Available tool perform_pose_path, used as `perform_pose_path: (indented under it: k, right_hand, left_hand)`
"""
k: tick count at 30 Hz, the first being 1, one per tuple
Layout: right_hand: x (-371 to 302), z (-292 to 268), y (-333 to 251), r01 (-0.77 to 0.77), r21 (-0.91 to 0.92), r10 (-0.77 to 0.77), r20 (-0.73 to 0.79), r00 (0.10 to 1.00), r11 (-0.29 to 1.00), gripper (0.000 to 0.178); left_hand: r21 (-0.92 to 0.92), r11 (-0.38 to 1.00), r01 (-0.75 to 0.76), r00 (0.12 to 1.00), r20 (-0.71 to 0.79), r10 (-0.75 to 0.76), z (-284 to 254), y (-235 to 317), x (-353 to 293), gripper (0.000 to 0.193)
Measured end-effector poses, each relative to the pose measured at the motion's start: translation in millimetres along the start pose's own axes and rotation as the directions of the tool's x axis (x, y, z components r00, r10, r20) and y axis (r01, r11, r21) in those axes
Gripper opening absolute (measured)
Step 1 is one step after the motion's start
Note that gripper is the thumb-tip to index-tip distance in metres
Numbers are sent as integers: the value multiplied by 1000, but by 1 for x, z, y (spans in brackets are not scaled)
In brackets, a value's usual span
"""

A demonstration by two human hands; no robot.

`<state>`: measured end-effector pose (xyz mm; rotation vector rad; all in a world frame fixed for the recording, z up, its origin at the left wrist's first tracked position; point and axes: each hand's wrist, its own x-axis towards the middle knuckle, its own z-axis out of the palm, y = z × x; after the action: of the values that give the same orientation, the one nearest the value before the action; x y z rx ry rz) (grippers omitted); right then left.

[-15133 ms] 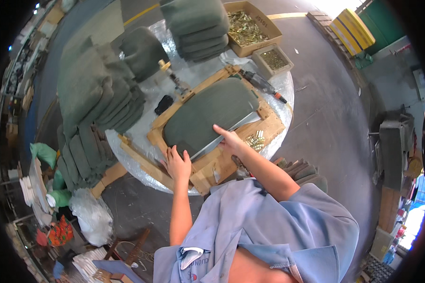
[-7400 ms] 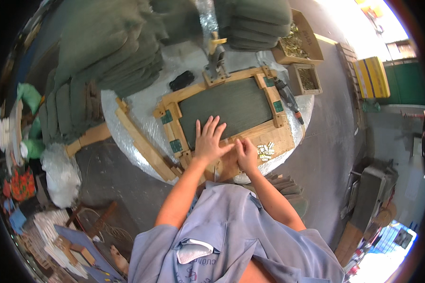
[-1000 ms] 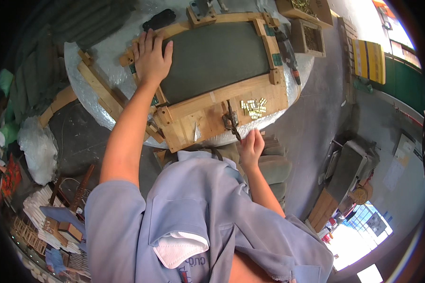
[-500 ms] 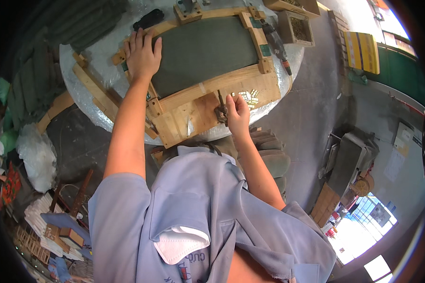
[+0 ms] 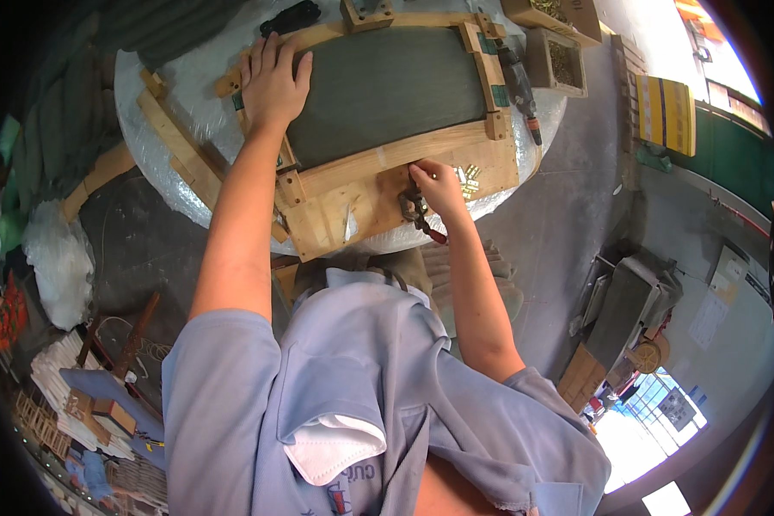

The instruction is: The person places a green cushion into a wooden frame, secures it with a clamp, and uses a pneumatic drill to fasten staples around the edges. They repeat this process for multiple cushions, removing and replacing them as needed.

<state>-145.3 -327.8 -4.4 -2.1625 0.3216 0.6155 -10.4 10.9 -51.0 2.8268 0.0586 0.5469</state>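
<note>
My left hand (image 5: 275,84) lies with fingers stretched over the left side of a wooden frame jig (image 5: 387,155), touching its rail and the dark green padded panel (image 5: 387,95) inside. At the front rail, my right hand (image 5: 439,184) is closed in a pinch; what its fingertips hold is hidden. Beside it, a metal toggle clamp (image 5: 410,206) with a dark red handle (image 5: 437,236) sits on the plywood base (image 5: 327,224), the handle pointing toward me. Small brass-coloured metal pieces (image 5: 469,179) lie in a heap just right of that hand.
A power driver (image 5: 518,86) lies right of the jig. Wooden boxes of small metal parts (image 5: 555,62) stand behind it. A loose wooden frame (image 5: 176,142) rests left on the plastic-wrapped round table (image 5: 138,95). A black object (image 5: 291,17) lies at the back.
My right hand has moved forward from beside the clamp to the front rail, still pinched. The clamp's red handle now shows, pointing toward me. My left hand stays on the frame.
</note>
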Motion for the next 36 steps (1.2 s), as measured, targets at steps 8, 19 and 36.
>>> perform_pose_path:
  k: [8, 19, 36]
  right_hand:
    - [2, 11, 23, -56, 259, 75, -64, 995, 964, 34]
    - [6, -9, 3, -82, 54, 80, 24, 996, 995, 38]
    - [-47, -24, -14, -243, 340, 289, -89, 953, 908, 26]
  left_hand:
    - [2, 1000, -14, 999, -36, 14, 1, 2, 2, 50]
    - [-29, 1000, -1, 999, -38, 0, 1, 3, 1, 52]
    - [6, 1000, 13, 1000, 12, -13, -3, 1, 1, 53]
